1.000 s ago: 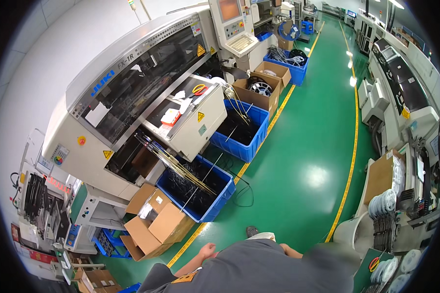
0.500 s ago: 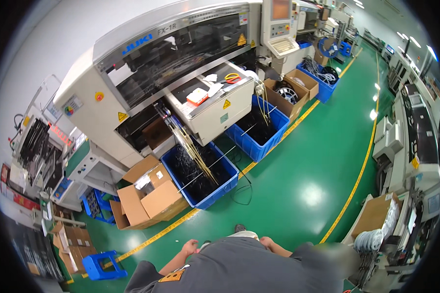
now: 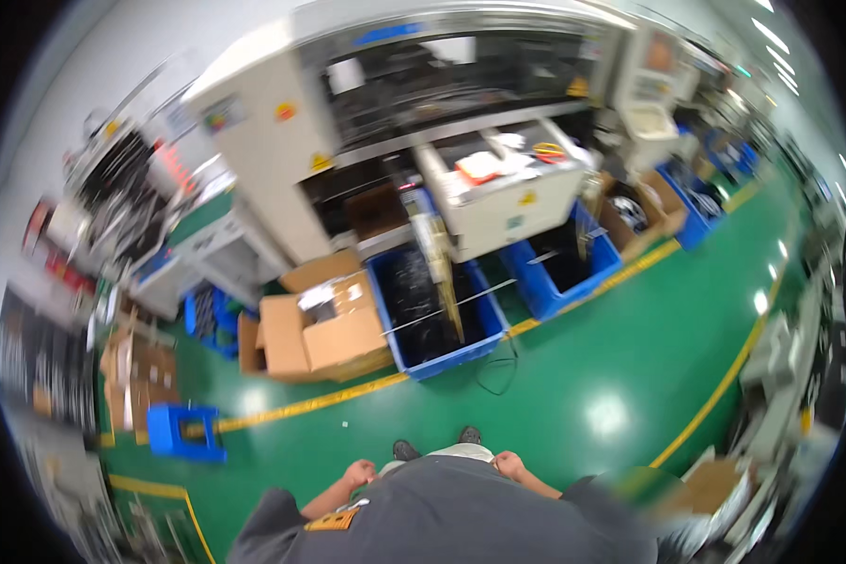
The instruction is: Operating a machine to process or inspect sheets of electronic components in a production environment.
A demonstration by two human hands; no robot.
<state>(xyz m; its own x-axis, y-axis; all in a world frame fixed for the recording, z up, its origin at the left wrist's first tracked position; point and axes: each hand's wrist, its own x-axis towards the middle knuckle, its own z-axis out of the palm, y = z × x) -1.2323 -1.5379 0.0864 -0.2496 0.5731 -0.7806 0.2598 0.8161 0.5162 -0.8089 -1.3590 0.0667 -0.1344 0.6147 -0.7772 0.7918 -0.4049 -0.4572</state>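
Note:
Both of my hands hang low in front of me, beside my dark grey shirt. My left hand has its fingers loosely curled in, near the light trousers, and no object shows in it. On the other side my right hand is also curled closed by my hip, with nothing visible in it. Neither hand touches any of the equipment. Nearest ahead of them on the green floor stand an open cardboard box and a blue bin with dark strips inside.
A large white machine stands behind the bins, with scissors and a red-and-white box on its front table. A second blue bin sits to the right. A blue stool is at left, equipment at right. The view is blurred.
My view has turned left, so the machine, bins and boxes sit further right in the picture. The stool appears higher. Both hands stay low at my front, and the left looks more curled.

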